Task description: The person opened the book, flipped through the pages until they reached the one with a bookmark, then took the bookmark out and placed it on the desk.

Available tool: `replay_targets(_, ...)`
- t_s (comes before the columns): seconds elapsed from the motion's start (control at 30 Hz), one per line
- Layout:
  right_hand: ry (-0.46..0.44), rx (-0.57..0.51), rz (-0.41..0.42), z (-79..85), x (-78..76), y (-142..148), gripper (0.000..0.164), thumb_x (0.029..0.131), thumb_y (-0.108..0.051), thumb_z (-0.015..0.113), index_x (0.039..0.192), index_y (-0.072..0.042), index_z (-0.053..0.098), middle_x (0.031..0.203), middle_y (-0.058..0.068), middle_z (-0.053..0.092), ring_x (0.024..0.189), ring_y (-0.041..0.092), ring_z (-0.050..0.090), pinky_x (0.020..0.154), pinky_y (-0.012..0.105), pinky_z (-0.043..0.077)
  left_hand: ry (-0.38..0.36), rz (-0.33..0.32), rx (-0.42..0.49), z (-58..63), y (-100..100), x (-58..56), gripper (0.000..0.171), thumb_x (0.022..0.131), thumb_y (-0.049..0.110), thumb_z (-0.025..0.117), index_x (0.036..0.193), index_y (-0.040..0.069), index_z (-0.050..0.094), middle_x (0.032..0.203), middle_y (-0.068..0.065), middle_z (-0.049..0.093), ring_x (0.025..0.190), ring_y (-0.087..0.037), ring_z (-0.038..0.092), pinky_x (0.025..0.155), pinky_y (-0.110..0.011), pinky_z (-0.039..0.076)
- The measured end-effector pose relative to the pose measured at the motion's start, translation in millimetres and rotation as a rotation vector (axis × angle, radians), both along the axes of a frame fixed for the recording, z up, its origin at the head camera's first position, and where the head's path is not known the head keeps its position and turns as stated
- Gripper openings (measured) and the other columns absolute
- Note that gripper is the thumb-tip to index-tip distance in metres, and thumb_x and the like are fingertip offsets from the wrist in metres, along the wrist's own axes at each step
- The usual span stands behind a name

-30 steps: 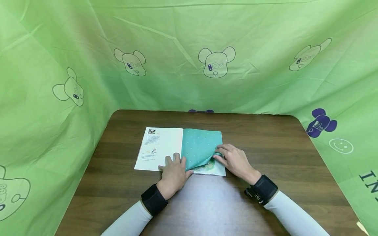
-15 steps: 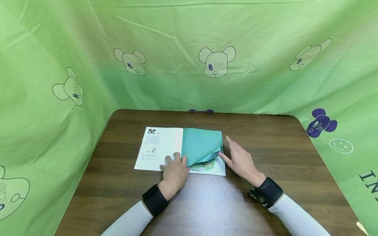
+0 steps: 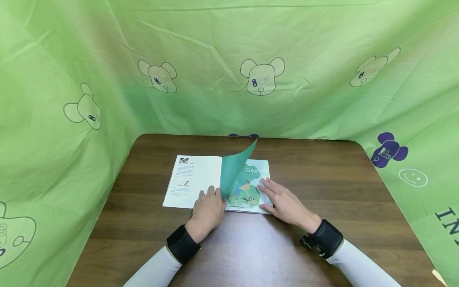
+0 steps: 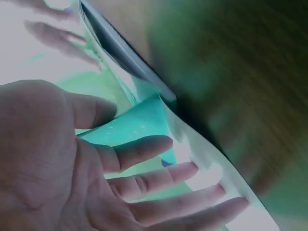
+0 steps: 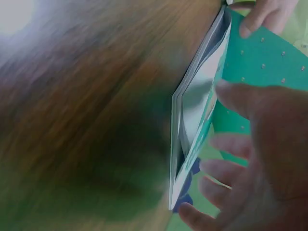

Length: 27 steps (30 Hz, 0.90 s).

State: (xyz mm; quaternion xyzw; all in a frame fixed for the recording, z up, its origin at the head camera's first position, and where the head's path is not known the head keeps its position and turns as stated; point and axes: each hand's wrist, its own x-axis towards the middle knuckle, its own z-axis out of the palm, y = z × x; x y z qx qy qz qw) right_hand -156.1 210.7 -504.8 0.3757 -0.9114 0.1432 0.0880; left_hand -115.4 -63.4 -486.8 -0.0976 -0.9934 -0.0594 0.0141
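An open picture book (image 3: pixel 197 175) lies on the table, its left page white with print and a small photo. One teal dotted leaf (image 3: pixel 233 165) stands up from the spine, its top corner curling away. Under it shows a right-hand page with a green and blue drawing (image 3: pixel 247 191). My left hand (image 3: pixel 208 209) rests on the book's lower middle by the spine, fingers extended on the white page and thumb near the teal leaf (image 4: pixel 139 125). Beside the illustrated page's right edge, my right hand (image 3: pixel 285 201) lies with fingers stretched over that edge, holding nothing.
The brown wooden table (image 3: pixel 143 239) extends around the book on all sides. A green curtain (image 3: pixel 215 107) printed with bear heads hangs behind and beside it. Black bands (image 3: pixel 183 244) circle both wrists.
The teal leaf, nearly flat over the right page before, has lifted and swung left, uncovering the drawing. My right hand let go of its edge and now lies by the page underneath.
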Motion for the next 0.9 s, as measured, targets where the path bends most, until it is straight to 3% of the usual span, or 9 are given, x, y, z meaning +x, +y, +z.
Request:
replay_targets(0.2, -0.099, 0.052, 0.070, -4.5, 4.9, -2.4, 0.059, 0.095, -0.036, 0.060, 0.143, -0.002, 0.052, 0.150, 0.023, 0.043, 0.138, 0.034, 0.041, 0.107, 0.053, 0.037, 0.020, 0.039, 0.136, -2.0, -11.5, -3.8, 0.032, 0.096, 0.028, 0.054, 0.108, -0.001, 0.057, 0.085, -0.011, 0.055, 0.063, -0.023, 0.057, 0.046, -0.039, 0.050)
replay_targets(0.3, -0.105, 0.057, 0.070, -4.8, 3.7, -3.0, 0.059, 0.095, -0.036, 0.059, 0.142, -0.002, 0.052, 0.150, 0.023, 0.043, 0.138, 0.033, 0.041, 0.108, 0.054, 0.036, 0.052, 0.068, 0.187, -4.2, -19.1, -4.6, 0.040, 0.094, 0.022, 0.058, 0.124, -0.003, 0.051, 0.112, -0.022, 0.057, 0.068, -0.028, 0.063, 0.046, -0.040, 0.051)
replay_targets(0.37, -0.107, 0.055, 0.071, -4.5, 2.6, -3.7, 0.059, 0.095, -0.036, 0.059, 0.143, -0.002, 0.051, 0.150, 0.022, 0.043, 0.139, 0.033, 0.040, 0.108, 0.053, 0.036, 0.073, 0.082, 0.203, -4.5, -23.3, -3.8, 0.059, 0.091, 0.016, 0.060, 0.143, -0.001, 0.039, 0.139, -0.028, 0.044, 0.074, -0.031, 0.064, 0.047, -0.039, 0.051)
replay_targets(0.43, -0.110, 0.053, 0.067, -4.0, 2.2, -4.3, 0.059, 0.095, -0.036, 0.059, 0.143, -0.002, 0.051, 0.151, 0.022, 0.043, 0.139, 0.032, 0.040, 0.108, 0.053, 0.036, 0.102, 0.082, 0.199, -4.8, -26.5, -3.2, 0.079, 0.088, 0.011, 0.062, 0.156, 0.006, 0.023, 0.159, -0.028, 0.019, 0.087, -0.035, 0.063, 0.050, -0.041, 0.053)
replay_targets(0.53, -0.117, 0.048, 0.060, -3.9, 2.6, -4.6, 0.059, 0.095, -0.036, 0.059, 0.144, -0.003, 0.051, 0.151, 0.022, 0.043, 0.139, 0.032, 0.039, 0.109, 0.052, 0.036, 0.158, 0.063, 0.144, -5.8, -30.0, -4.0, 0.098, 0.084, 0.006, 0.068, 0.161, 0.015, 0.008, 0.164, -0.023, 0.002, 0.114, -0.045, 0.054, 0.071, -0.051, 0.056)
replay_targets(0.6, -0.119, 0.048, 0.057, -4.6, 2.8, -4.6, 0.059, 0.095, -0.036, 0.059, 0.144, -0.003, 0.051, 0.151, 0.022, 0.042, 0.139, 0.032, 0.039, 0.109, 0.052, 0.036, 0.199, 0.041, 0.097, -6.8, -32.2, -6.0, 0.103, 0.081, 0.005, 0.071, 0.161, 0.017, 0.006, 0.165, -0.022, -0.002, 0.135, -0.049, 0.035, 0.093, -0.060, 0.046)
replay_targets(0.67, -0.120, 0.052, 0.053, -5.2, 3.0, -4.5, 0.059, 0.095, -0.037, 0.058, 0.144, -0.003, 0.051, 0.151, 0.022, 0.042, 0.139, 0.032, 0.039, 0.109, 0.052, 0.036, 0.232, 0.019, 0.053, -7.4, -34.0, -8.1, 0.106, 0.080, 0.004, 0.073, 0.161, 0.019, 0.006, 0.165, -0.020, -0.004, 0.146, -0.045, 0.013, 0.110, -0.065, 0.025)
replay_targets(0.77, -0.116, 0.058, 0.048, -6.1, 3.2, -4.3, 0.059, 0.096, -0.038, 0.058, 0.144, -0.004, 0.051, 0.151, 0.021, 0.042, 0.139, 0.032, 0.039, 0.109, 0.052, 0.036, 0.269, -0.013, 0.023, -6.6, -35.8, -10.4, 0.110, 0.077, -0.003, 0.072, 0.161, 0.025, 0.006, 0.165, -0.016, -0.010, 0.150, -0.037, -0.005, 0.116, -0.061, 0.004)
replay_targets(0.9, -0.110, 0.056, 0.044, -6.9, 3.2, -4.5, 0.059, 0.095, -0.038, 0.058, 0.144, -0.004, 0.051, 0.152, 0.020, 0.042, 0.139, 0.032, 0.040, 0.109, 0.051, 0.036, 0.326, -0.060, -0.014, -3.5, -36.4, -12.1, 0.116, 0.072, -0.007, 0.074, 0.161, 0.030, 0.009, 0.166, -0.013, -0.011, 0.150, -0.033, -0.010, 0.117, -0.058, -0.004)
